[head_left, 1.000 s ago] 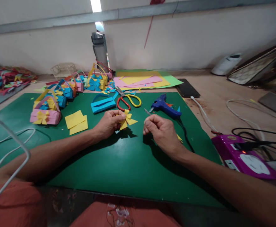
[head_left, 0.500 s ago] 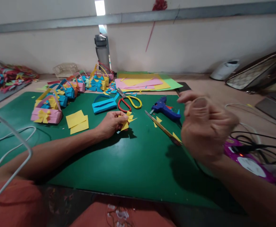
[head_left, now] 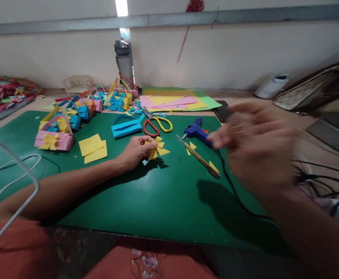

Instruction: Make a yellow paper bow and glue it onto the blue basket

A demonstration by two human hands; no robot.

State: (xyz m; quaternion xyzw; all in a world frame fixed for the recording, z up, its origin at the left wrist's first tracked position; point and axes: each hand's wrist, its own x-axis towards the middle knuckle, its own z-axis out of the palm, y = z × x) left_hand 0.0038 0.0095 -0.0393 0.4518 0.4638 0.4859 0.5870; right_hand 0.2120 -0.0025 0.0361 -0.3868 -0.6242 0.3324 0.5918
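Between the thumb and fingers of my left hand (head_left: 137, 151) is a yellow paper bow (head_left: 159, 149), held just above the green mat. My right hand (head_left: 256, 143) is raised over the mat's right side. Motion smears its fingers, and whether anything is in them I cannot make out. Nearest to it lies a blue glue gun (head_left: 198, 131), partly behind its fingertips. Left of that hand rests a long thin blade tool (head_left: 198, 156) with yellow paper scraps beside it. Scissors (head_left: 154, 124) with red and yellow handles and a blue paper bag (head_left: 127, 128) lie beyond my left hand.
Two yellow paper squares (head_left: 95, 151) lie left of centre on the green mat (head_left: 158, 209). Small paper bags (head_left: 54, 141) line the back left. Coloured sheets (head_left: 181, 101) and a bottle (head_left: 125, 62) are at the back. A black cord (head_left: 236, 197) crosses the right side.
My right hand has shifted a little and turned, its fingertips now nearer the glue gun's handle. The yellow bow has turned slightly in my left hand. The whole view has shifted a little.
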